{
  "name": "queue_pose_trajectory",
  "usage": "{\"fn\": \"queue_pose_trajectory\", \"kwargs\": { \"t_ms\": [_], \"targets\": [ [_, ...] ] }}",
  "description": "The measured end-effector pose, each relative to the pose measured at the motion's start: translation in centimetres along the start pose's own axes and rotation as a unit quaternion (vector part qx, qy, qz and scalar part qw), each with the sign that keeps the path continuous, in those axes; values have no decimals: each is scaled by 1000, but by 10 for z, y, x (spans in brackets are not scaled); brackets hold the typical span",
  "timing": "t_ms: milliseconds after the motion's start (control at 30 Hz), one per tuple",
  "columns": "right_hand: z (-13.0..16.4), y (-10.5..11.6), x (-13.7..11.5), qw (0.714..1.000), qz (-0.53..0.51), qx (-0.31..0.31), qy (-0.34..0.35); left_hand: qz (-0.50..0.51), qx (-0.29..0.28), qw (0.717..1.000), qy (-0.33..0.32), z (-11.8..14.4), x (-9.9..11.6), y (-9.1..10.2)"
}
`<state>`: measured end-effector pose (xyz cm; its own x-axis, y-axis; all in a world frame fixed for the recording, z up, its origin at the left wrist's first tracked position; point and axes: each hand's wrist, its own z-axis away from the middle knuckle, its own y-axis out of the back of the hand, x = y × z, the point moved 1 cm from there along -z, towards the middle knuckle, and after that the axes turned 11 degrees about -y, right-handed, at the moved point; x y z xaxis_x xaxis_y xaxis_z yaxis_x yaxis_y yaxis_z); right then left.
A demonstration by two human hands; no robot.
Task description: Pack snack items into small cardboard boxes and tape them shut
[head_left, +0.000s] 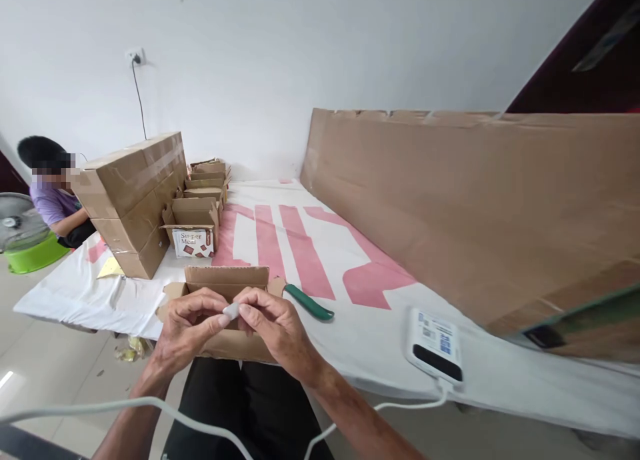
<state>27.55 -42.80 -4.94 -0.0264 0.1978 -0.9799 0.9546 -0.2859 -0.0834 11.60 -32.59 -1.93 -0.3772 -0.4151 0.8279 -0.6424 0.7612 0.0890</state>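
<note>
My left hand (193,323) and my right hand (273,327) meet above my lap and pinch a small whitish piece (231,310) between their fingertips. Right behind the hands stands a small open cardboard box (225,281) with its flaps out. A green-handled tool (307,303) lies on the white-and-pink sheet (370,313) just right of the box.
A white power bank (435,343) with a cable lies at the right. A long cardboard sheet (475,200) leans along the right side. Stacked large cartons (133,200) and several small open boxes (195,223) stand at the left. A person (53,193) sits beyond, by a fan (20,223).
</note>
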Motion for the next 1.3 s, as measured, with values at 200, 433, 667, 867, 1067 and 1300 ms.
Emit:
{"fn": "queue_pose_trajectory", "kwargs": {
  "t_ms": [200, 433, 667, 867, 1067, 1300],
  "targets": [
    [1, -5, 5, 999, 48, 2, 13, -30, 20, 999, -24, 4, -3, -3],
    [11, 6, 10, 951, 268, 30, 152, -155, 195, 968, -2, 23, -18, 68],
    [19, 12, 22, 905, 377, -31, 194, -341, 422, 837, 67, 18, -58, 240],
    [18, 12, 24, 906, 374, -36, 195, -396, 423, 809, 96, -17, -94, 319],
    [18, 12, 25, 907, 369, -30, 200, -415, 370, 821, 130, -40, -125, 347],
    [18, 13, 27, 914, 362, -31, 179, -442, 359, 806, 162, -33, -134, 367]
  ]
}}
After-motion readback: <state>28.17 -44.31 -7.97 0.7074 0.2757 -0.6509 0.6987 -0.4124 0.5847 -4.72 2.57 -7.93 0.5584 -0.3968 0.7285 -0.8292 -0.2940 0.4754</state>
